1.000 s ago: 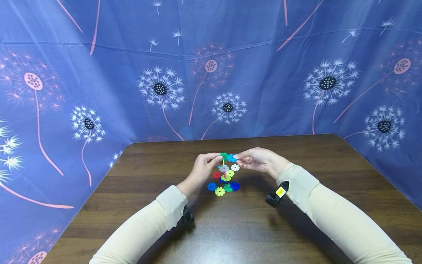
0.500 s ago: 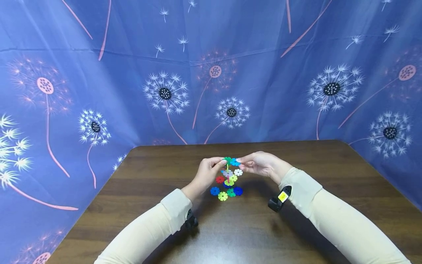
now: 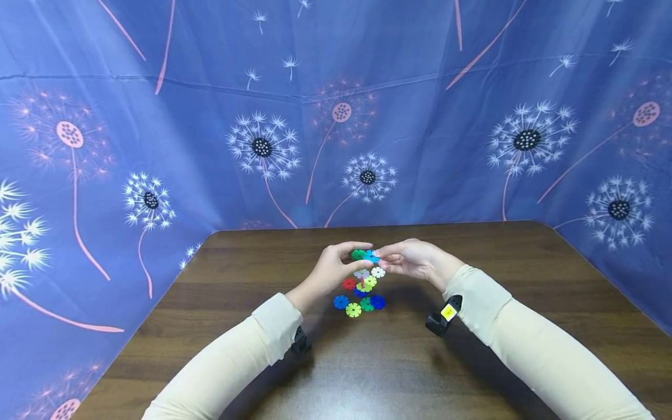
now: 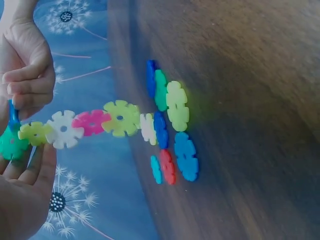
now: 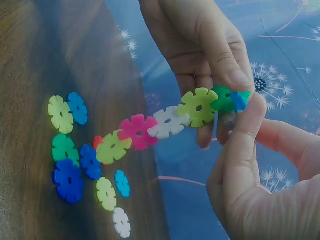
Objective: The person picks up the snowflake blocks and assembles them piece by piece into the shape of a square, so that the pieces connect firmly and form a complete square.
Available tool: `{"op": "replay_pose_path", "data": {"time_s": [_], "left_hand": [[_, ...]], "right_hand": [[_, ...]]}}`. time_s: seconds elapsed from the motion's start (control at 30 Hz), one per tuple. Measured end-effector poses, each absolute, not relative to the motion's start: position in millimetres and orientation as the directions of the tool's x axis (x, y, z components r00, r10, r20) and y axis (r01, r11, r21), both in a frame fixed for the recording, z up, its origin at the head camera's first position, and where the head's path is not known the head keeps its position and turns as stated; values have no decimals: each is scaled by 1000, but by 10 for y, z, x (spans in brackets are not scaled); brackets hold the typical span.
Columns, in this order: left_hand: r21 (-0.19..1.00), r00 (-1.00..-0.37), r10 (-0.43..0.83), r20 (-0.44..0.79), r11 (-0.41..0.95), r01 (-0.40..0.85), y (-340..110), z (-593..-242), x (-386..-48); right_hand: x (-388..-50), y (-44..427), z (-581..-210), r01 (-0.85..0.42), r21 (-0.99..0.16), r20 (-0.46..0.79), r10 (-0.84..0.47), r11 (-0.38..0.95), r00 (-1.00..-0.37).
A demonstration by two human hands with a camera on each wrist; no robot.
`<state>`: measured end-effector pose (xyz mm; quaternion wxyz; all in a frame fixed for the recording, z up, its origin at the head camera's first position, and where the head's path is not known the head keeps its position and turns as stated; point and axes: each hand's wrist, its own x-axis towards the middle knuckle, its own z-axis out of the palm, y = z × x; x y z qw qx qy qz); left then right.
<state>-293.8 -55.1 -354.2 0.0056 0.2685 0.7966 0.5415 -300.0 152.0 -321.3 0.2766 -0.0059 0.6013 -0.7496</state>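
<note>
Right hand (image 3: 419, 259) at three o'clock, and it's pinching the blue disc (image 3: 372, 256), our dial's centre! Over at nine, the left hand (image 3: 332, 269) has thumb and fingers parted around the green disc (image 3: 358, 255). White disc (image 3: 378, 272) at five, red disc (image 3: 349, 284) around half past seven. Down on the wooden table (image 3: 367, 361), dark blue disc (image 3: 378, 302) at six, medium-blue disc (image 3: 340, 302) at seven. Dandelion-print cloth (image 3: 404, 87) fills twelve!

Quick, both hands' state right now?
Left hand: open around the raised green disc, contact unclear.
Right hand: closed, pinching the blue disc beside it.
</note>
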Motion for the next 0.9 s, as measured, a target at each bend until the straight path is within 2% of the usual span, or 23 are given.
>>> {"op": "replay_pose_path", "data": {"time_s": [0.4,0.63,0.9], "left_hand": [[881,-883,378,277,267,391,-536,-3532,-2934],[862,-887,359,291,303,406,-546,-3510,-2933],[887,-909,332,253,297,355,-558,-3515,-2929]], "right_hand": [[-2987,1452,-3248,413,-898,-310,-450,-151,-838],[-2989,1437,-3260,362,-922,-269,-443,-139,-855],[-3049,1488,-3376,277,-958,-222,-410,-78,-885]]}}
